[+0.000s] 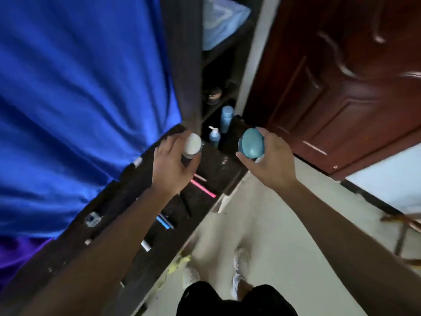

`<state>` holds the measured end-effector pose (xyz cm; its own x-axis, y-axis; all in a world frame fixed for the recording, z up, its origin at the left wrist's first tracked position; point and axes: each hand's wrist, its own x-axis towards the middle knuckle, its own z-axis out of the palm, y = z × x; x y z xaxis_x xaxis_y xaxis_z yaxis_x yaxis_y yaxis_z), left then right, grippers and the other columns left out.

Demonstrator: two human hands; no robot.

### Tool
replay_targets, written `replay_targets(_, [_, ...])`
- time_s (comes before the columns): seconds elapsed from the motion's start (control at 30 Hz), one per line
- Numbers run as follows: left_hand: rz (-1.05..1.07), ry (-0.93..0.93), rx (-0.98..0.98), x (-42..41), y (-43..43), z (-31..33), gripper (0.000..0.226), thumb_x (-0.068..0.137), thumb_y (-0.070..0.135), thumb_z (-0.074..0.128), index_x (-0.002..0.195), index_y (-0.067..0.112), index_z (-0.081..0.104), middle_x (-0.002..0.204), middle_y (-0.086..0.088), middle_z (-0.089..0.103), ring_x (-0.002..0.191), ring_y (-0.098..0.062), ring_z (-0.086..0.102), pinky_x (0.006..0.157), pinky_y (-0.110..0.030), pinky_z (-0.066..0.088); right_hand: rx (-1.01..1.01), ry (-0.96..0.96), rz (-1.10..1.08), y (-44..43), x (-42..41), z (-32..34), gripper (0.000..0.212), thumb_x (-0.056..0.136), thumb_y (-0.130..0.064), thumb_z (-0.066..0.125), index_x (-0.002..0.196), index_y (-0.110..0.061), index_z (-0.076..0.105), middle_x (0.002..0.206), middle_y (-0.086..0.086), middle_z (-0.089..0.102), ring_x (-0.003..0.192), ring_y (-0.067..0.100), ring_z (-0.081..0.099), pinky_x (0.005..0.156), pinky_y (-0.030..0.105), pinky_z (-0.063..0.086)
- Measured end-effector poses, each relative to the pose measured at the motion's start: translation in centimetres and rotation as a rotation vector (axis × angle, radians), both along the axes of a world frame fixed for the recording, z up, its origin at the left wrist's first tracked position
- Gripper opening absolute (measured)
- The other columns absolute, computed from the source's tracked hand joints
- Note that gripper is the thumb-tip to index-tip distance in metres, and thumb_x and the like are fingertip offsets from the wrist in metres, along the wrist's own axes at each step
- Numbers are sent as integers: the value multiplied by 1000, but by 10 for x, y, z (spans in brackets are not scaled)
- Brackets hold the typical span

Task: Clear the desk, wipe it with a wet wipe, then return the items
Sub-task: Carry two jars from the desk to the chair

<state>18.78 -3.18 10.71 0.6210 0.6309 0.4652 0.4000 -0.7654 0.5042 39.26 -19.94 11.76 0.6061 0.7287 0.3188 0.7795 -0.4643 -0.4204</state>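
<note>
Counter [214, 165] in shot, dark and speckled, slanting from 7 o'clock up to 1 o'clock of the view, with both hands over its far end. The left hand [170, 165] has its grip curled round a white-lidded jar [193, 144], fingers wrapped about the body. At 3 o'clock of it, the right hand [273, 160] cups a teal-lidded jar [251, 143] from beneath, grip closed on it. Both jars look clear of the surface (blur makes contact hard to call). With so much lying about and the top looking dusty, I read this as the clearing step. The next move calls for carrying the pair off the counter and setting them down upright, then taking the rest. Now the count:

- **Jars:** two, both in hand.
- **Bottles:** two at 12 o'clock, a pump bottle [214, 136] and a tall blue bottle [226, 119] behind it.
- **Pen-like things:** four toward 6 o'clock, namely a pink pen [204, 189], a thin pen [200, 177] just beside it, a blue pen [165, 221] and a white-capped marker [145, 245].
</note>
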Motion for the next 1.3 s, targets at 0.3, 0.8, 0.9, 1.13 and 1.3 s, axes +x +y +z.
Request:
replay_targets(0.3, [-437, -43, 92, 190, -165, 52, 56, 86, 35, 69, 136, 14, 54, 121, -9, 64, 112, -27, 58, 95, -42, 47, 110, -86, -439, -250, 102, 26, 76, 73, -63, 79, 130, -18, 58, 123, -2, 68, 104, 21, 64, 89, 36, 50])
replay_targets(0.8, [-788, -90, 57, 472, -540, 32, 58, 86, 48, 68, 135, 22, 52, 122, 2, 62, 108, -12, 56, 92, -20, 38, 79, -46, -839, -649, 267, 26, 77, 76, -68, 73, 132, -18, 55, 118, 1, 69, 102, 18, 65, 85, 25, 47])
replay_targets(0.9, [-841, -77, 53, 513, -582, 28, 58, 86, 46, 69, 136, 22, 52, 122, 2, 62, 108, -13, 56, 92, -21, 39, 57, -69, -938, -691, 302, 11, 77, 75, -69, 74, 131, -20, 55, 116, 1, 69, 100, 19, 65, 83, 25, 45])
replay_targets(1.13, [-973, -46, -2, 639, -666, -1, 59, 81, 32, 77, 134, 15, 57, 119, -3, 65, 106, -20, 59, 90, -31, 45, 2, 17, -1038, -770, 399, -29, 80, 74, -85, 56, 133, -33, 42, 120, -8, 64, 106, 11, 59, 88, 29, 48])
replay_targets(1.3, [-1042, 67, -113, 736, -733, -7, 62, 79, 29, 80, 133, 11, 58, 124, -7, 65, 108, -24, 61, 90, -40, 52, -73, 116, -1098, -826, 492, -35, 84, 71, -84, 58, 134, -33, 40, 120, -8, 62, 102, 10, 57, 84, 30, 53])
